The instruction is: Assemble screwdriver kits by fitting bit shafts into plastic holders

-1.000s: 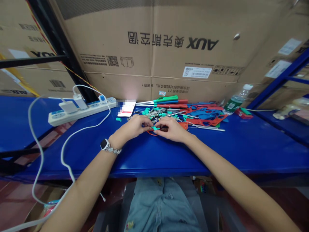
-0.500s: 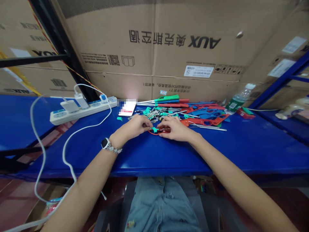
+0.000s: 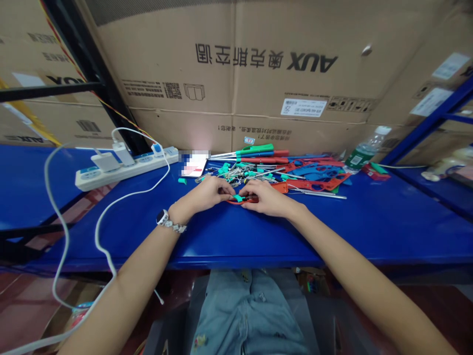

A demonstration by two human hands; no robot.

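Both hands pinch one small piece at the frame's centre: the left hand (image 3: 204,196) and right hand (image 3: 265,198) meet fingertip to fingertip, closed on a teal cap (image 3: 238,198) fitted to a red tool (image 3: 247,199) that lies low on the blue bench (image 3: 369,227). A watch (image 3: 163,218) sits on the left wrist. Just behind the hands, right of centre, a loose pile of tools (image 3: 295,173) spreads over the bench, with more teal caps among red, blue and green handles. A phone (image 3: 193,165) lies left of the pile, a stray cap (image 3: 182,181) near it. A power strip (image 3: 121,166) holds several chargers at centre left, its white cable (image 3: 96,231) looping off the bench edge. A bottle (image 3: 364,151) lies tilted at right, its contents unclear. Cardboard boxes (image 3: 258,74) fill the top.
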